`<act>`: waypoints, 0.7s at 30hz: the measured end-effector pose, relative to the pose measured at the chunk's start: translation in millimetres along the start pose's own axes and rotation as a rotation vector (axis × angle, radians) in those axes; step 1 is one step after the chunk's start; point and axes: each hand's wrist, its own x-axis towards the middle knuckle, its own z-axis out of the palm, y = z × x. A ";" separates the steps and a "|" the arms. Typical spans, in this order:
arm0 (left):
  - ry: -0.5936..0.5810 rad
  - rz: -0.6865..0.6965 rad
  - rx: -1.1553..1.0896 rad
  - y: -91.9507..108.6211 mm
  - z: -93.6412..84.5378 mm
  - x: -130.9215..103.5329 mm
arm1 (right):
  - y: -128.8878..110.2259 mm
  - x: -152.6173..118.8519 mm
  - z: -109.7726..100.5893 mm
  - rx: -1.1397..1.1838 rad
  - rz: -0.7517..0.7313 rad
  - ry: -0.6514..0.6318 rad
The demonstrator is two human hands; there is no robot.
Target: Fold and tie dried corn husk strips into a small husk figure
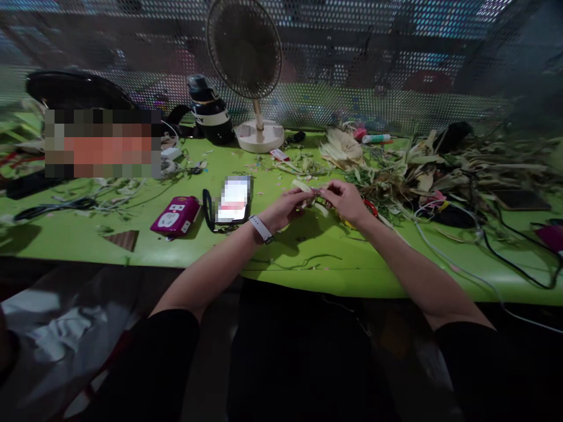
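My left hand (290,206), with a pale band on its wrist, pinches a pale green leaf strip (301,186) near the table's middle. Close against it, my right hand (344,202) has thumb and fingers pinched at the same spot. A second end of pale strip (321,209) shows below the fingers. Whether both ends belong to one piece I cannot tell, and the pinched part is mostly hidden. Under the right wrist lies something with red loops (370,206), like scissor handles.
A lit phone (233,199) and a purple box (176,217) lie left of my hands. Behind stand a fan (260,136) and a black bottle (211,120). Dried leaves and stems (409,170) heap up at the right, with cables (444,249) in front.
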 end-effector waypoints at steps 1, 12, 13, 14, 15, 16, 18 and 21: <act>-0.014 -0.024 -0.004 1.2 1.4 -1.2 | 1.0 0.0 1.0 -0.011 -0.021 0.024; -0.046 -0.121 -0.040 4.1 3.8 -3.8 | -2.3 0.4 5.7 0.238 0.076 0.017; -0.041 -0.141 -0.051 3.5 3.8 -3.0 | -2.4 0.2 6.4 0.248 0.074 0.017; -0.043 -0.161 -0.064 2.9 3.9 -2.4 | -2.3 0.0 7.1 0.254 0.069 0.017; -0.050 -0.180 -0.077 2.4 4.0 -2.0 | -2.0 -0.2 7.7 0.259 0.063 0.018; -0.059 -0.197 -0.088 2.0 4.2 -1.9 | -1.5 -0.2 8.2 0.263 0.059 0.020; -0.079 -0.215 -0.103 1.9 4.7 -2.6 | 0.1 0.0 8.7 0.271 0.055 0.024; -0.092 -0.203 -0.101 2.4 6.0 -4.7 | 2.4 0.9 8.8 0.290 0.064 0.024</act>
